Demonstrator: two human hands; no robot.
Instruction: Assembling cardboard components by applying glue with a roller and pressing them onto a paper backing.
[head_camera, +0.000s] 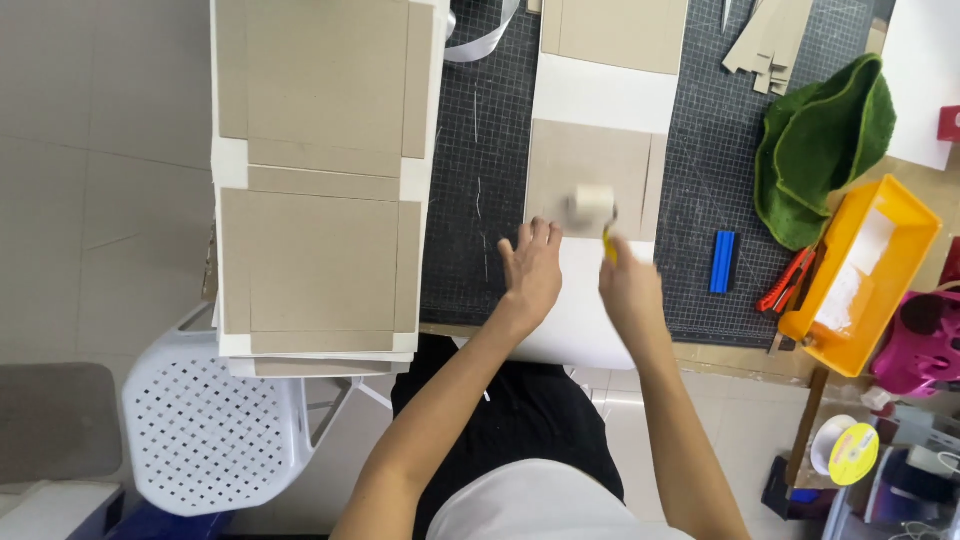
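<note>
A small roller (592, 206) with a pale, blurred drum and a yellow handle lies on a grey cardboard panel (588, 175), which sits flat on a white sheet (585, 300) over the dark cutting mat (480, 150). The sheet's near edge overhangs the table's front.

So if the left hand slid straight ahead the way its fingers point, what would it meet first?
The grey board panel: the left hand lies flat on the white sheet, fingers almost at the board's near edge. The roller sits slightly to the right.
</note>
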